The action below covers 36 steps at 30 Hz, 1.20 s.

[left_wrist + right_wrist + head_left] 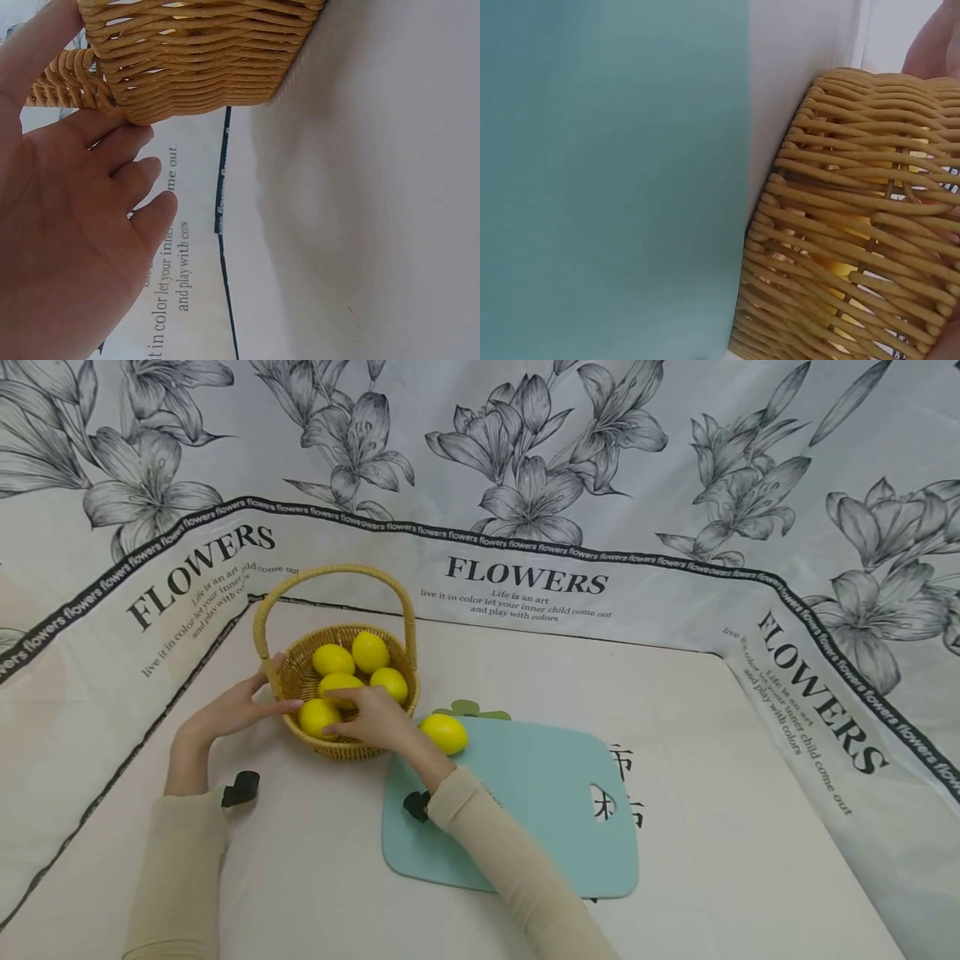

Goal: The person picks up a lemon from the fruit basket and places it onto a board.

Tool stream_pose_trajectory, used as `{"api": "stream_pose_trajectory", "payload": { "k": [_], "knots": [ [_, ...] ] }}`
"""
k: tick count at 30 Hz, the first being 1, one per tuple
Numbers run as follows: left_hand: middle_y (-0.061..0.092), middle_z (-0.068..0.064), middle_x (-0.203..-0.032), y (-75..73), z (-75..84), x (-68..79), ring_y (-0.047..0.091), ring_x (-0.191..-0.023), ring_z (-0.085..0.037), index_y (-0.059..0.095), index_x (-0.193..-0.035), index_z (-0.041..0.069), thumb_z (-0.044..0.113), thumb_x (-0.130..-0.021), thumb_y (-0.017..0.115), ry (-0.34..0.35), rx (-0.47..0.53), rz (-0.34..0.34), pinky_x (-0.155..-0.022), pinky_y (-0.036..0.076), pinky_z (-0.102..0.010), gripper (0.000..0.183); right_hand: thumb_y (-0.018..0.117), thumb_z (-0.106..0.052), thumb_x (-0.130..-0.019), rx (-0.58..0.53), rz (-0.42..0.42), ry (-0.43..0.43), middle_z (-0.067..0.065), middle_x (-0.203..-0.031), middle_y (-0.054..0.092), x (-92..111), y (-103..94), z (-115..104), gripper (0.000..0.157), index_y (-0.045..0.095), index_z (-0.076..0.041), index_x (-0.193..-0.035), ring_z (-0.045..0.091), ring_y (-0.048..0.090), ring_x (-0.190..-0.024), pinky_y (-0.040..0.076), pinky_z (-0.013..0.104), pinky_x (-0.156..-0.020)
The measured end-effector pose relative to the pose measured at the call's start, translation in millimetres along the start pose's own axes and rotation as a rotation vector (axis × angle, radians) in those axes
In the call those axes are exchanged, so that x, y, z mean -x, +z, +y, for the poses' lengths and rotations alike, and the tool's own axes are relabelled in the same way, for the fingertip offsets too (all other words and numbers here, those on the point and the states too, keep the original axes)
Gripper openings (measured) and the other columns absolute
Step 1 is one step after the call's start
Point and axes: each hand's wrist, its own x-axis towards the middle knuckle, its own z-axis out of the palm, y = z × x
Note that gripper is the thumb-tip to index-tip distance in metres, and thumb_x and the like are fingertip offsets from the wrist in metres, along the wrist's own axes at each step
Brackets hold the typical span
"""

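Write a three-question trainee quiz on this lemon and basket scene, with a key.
1. How many lemons lie in the wicker basket?
2. True or false: the lemon on the cutting board lies at the corner of the teal cutting board nearest the basket.
3. Which hand rests against the basket's side by its handle? A) left hand B) right hand

Key: 1. five; 2. true; 3. A

A pale cloth (pixel 750 827) covers the table, with black characters printed near its middle. Behind and along both sides rises a backdrop (pixel 675 485) of grey-white fabric printed with large black lilies, crossed by a dark band and the word "FLOWERS". Light is soft and even.
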Motion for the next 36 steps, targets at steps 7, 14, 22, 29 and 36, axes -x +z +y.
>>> {"api": "stream_pose_trajectory", "payload": {
  "k": [7, 14, 22, 29, 36],
  "knots": [
    [-0.008, -0.014, -0.160, 0.1, -0.2, -0.7, 0.001, -0.140, -0.051, -0.005, -0.155, 0.025, 0.049, -0.092, 0.060, -0.002, 0.013, -0.006, -0.104, 0.010, -0.073, 0.093, 0.072, -0.029, -0.088, 0.014, -0.031, -0.016, 0.002, -0.128, 0.062, -4, 4.3, 0, 0.052, 0.058, -0.010, -0.135, 0.008, 0.057, -0.109, 0.043, 0.013, -0.091],
    [-0.008, -0.015, -0.160, -0.3, -3.0, -3.5, 0.001, -0.140, -0.052, -0.005, -0.155, 0.023, 0.044, -0.094, 0.059, 0.004, 0.013, -0.002, -0.104, 0.011, -0.073, 0.091, 0.073, -0.029, -0.088, 0.041, -0.045, -0.017, 0.000, -0.125, 0.063, -7, 4.8, -4, 0.049, 0.061, -0.010, -0.131, 0.006, 0.056, -0.102, 0.043, 0.011, -0.086],
    [-0.005, -0.014, -0.160, -0.4, 0.4, 0.0, 0.003, -0.141, -0.051, -0.005, -0.155, 0.024, 0.048, -0.092, 0.060, -0.005, 0.026, 0.005, -0.104, 0.011, -0.073, 0.094, 0.074, -0.024, -0.087, 0.097, -0.021, 0.015, -0.001, -0.128, 0.062, -11, 11.8, -8, 0.049, 0.060, -0.012, -0.133, 0.008, 0.055, -0.110, 0.043, 0.015, -0.091],
    [-0.006, -0.016, -0.160, -1.4, 1.0, 0.0, 0.003, -0.140, -0.052, -0.005, -0.155, 0.026, 0.047, -0.092, 0.060, -0.009, 0.025, 0.004, -0.104, 0.012, -0.073, 0.093, 0.075, -0.022, -0.086, 0.123, -0.015, 0.044, -0.002, -0.127, 0.062, -18, 16.4, -8, 0.050, 0.060, -0.013, -0.133, 0.009, 0.055, -0.112, 0.044, 0.016, -0.092],
    [-0.007, -0.013, -0.160, -0.9, 0.0, 0.2, 0.001, -0.141, -0.050, -0.005, -0.155, 0.028, 0.046, -0.093, 0.060, 0.001, 0.025, 0.007, -0.105, 0.011, -0.072, 0.092, 0.075, -0.023, -0.085, 0.114, -0.004, 0.073, 0.000, -0.126, 0.062, -23, 21.1, -7, 0.054, 0.057, -0.011, -0.136, 0.010, 0.056, -0.112, 0.045, 0.018, -0.094]
  ]
}}
